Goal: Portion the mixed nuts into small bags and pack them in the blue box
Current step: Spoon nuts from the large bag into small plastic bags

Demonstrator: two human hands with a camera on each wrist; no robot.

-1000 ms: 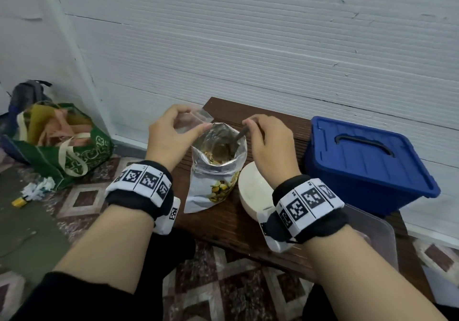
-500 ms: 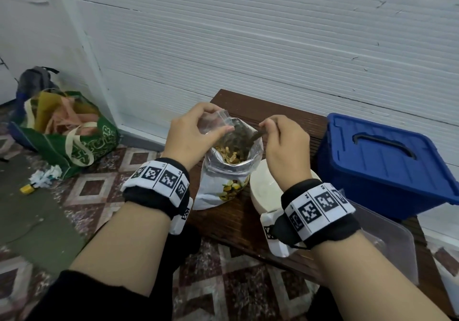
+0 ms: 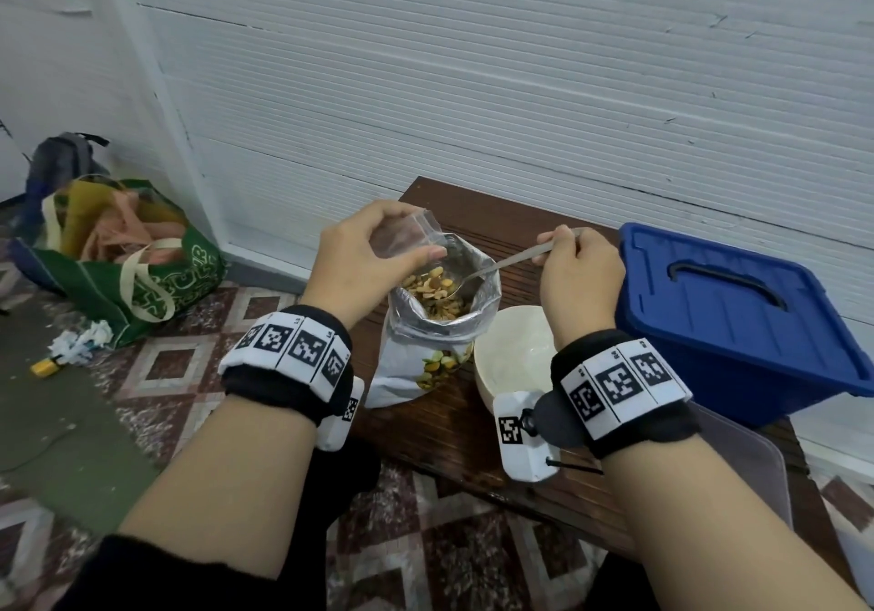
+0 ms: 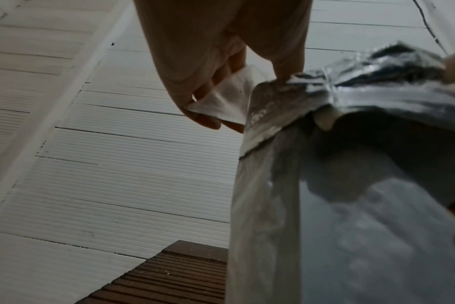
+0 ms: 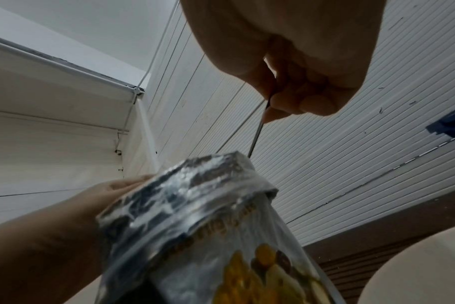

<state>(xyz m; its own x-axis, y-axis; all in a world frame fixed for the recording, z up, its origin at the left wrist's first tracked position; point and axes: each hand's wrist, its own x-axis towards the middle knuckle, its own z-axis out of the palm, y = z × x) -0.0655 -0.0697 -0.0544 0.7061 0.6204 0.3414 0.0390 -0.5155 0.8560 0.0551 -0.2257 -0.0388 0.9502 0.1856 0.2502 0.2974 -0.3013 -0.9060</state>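
Nut pouch (image 3: 428,341) upright on bench (image 3: 454,426), near its left end. Bowl (image 3: 508,350) just right of pouch. Lidded box (image 3: 738,322) right of bowl, against wall (image 3: 473,90). Tote bag (image 3: 137,260) on floor (image 3: 56,430), left of bench; backpack (image 3: 61,161) behind tote.

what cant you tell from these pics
- Blue box contents: head view, its lid is shut.
- How full the nut bag is: opaque foil wall.
- Small bag mouth: left hand covers it.
- Clear container: right forearm hides it.
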